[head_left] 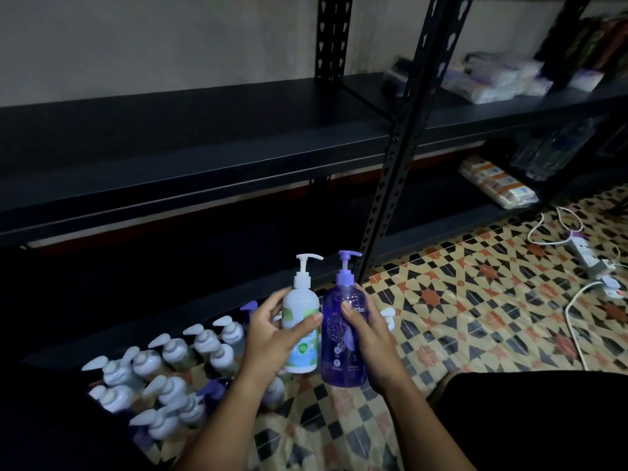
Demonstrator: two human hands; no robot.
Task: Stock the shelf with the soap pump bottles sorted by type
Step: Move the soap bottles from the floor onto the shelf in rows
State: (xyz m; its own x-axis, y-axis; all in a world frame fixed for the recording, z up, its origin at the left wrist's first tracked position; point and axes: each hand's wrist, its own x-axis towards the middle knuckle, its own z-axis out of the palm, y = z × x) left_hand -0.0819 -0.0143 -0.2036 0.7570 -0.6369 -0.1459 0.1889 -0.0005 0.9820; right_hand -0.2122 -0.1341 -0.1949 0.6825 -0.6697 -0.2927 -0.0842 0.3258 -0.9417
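Observation:
My left hand [272, 338] grips a white pump bottle [302, 321] with a green and blue label, held upright. Right beside it, my right hand [372, 338] grips a purple pump bottle [343, 348], also upright. Both bottles are lifted above the tiled floor in front of the dark metal shelf [204, 154], whose wide board is bare. Several more pump bottles [170, 365], mostly with white pumps and a few with purple ones, stand on the floor at lower left.
A black shelf upright [404, 137] stands right of the bottles. Wrapped packs [496, 79] lie on the right shelf bay, and more packs [496, 181] sit lower. A white power strip [584, 253] and cables lie on the patterned floor at right.

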